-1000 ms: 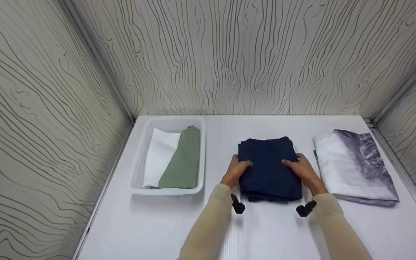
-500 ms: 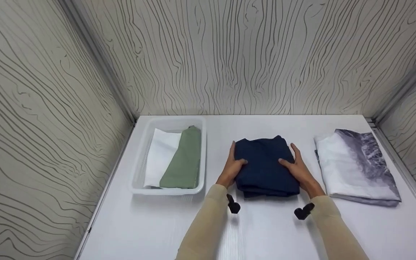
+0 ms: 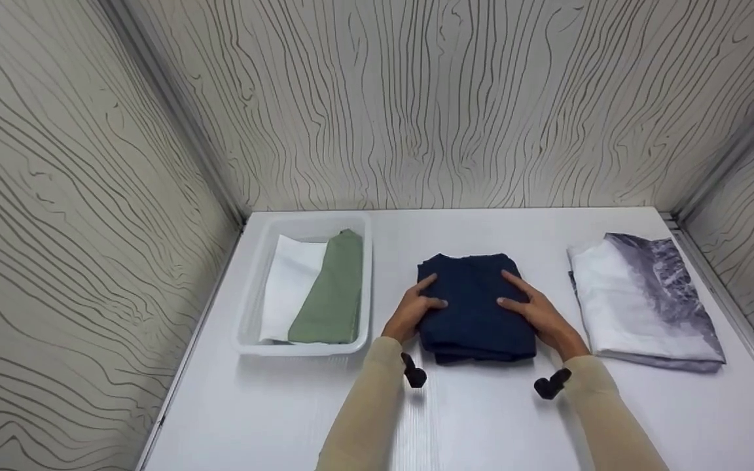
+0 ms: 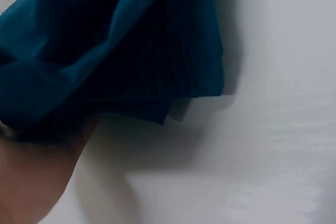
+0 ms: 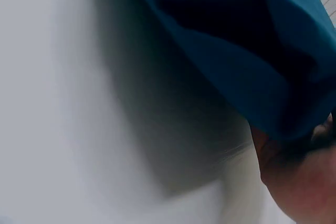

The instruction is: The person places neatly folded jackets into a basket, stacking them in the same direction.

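Observation:
A folded navy shirt (image 3: 472,314) is between my two hands over the middle of the white table. My left hand (image 3: 408,313) grips its left side, thumb and forefinger on the upper face, the other fingers hidden. On the opposite side my right hand (image 3: 540,314) holds it the same way. Loose layers of the shirt (image 4: 157,51) hang in the left wrist view, with my left hand (image 4: 31,177) partly behind them. In the right wrist view, the shirt (image 5: 236,66) casts a broad shadow on the table, and it covers most of the fingers of my right hand (image 5: 302,182).
On the left stands a white plastic basket (image 3: 246,327) with a white cloth (image 3: 290,275) and a green cloth (image 3: 332,294) inside. A folded white-and-grey printed garment (image 3: 645,301) lies at the right. Patterned wall panels (image 3: 416,104) enclose the table's back and sides.
The navy shirt has shifted slightly left with both hands. My forefingers, along its sides half a second ago, now lie on its upper face. The basket and printed garment stay put.

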Available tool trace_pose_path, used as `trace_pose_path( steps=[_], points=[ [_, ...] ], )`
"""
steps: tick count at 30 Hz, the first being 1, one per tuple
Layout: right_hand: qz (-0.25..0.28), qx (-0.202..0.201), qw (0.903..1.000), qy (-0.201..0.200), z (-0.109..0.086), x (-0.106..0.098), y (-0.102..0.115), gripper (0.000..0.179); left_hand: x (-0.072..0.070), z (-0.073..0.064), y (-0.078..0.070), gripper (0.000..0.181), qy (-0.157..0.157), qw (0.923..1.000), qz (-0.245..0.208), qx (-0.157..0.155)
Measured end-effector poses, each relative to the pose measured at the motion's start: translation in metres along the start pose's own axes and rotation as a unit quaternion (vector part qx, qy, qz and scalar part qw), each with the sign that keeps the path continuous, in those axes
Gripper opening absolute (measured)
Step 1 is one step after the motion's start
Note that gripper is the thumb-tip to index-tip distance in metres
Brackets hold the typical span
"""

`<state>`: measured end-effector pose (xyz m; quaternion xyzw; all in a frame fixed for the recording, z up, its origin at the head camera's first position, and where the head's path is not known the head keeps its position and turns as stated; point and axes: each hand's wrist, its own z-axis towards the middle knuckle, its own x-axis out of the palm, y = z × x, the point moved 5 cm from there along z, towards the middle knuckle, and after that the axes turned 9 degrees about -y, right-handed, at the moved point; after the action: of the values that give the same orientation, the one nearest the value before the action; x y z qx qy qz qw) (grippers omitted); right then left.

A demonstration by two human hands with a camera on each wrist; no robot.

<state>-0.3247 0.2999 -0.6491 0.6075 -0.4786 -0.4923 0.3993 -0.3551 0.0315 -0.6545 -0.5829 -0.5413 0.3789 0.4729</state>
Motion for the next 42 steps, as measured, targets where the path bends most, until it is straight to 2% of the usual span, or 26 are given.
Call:
trace_pose_path(
  steps=[9,15,22,32,42],
  points=[
    [0.002,-0.017,0.9999,0.002,0.001,-0.004,0.010,0.094,-0.002,-0.003,-0.010,0.087,0.006,0.9999,0.001,0.013],
    [0.007,-0.036,0.9993,-0.003,0.001,-0.007,0.025,0.094,-0.002,-0.004,-0.026,0.087,0.000,0.9993,0.006,0.037],
    [0.007,-0.052,0.9986,-0.010,0.001,-0.013,0.048,0.094,-0.002,-0.005,-0.048,0.086,-0.001,0.9987,0.012,0.050],
    [0.013,-0.070,0.9974,-0.012,-0.005,-0.016,0.074,0.091,-0.005,-0.009,-0.074,0.085,0.020,0.9971,0.004,0.073],
    [0.006,-0.084,0.9963,-0.017,-0.012,-0.018,0.093,0.089,-0.009,-0.016,-0.096,0.085,0.042,0.9958,-0.003,0.081]
  ],
)
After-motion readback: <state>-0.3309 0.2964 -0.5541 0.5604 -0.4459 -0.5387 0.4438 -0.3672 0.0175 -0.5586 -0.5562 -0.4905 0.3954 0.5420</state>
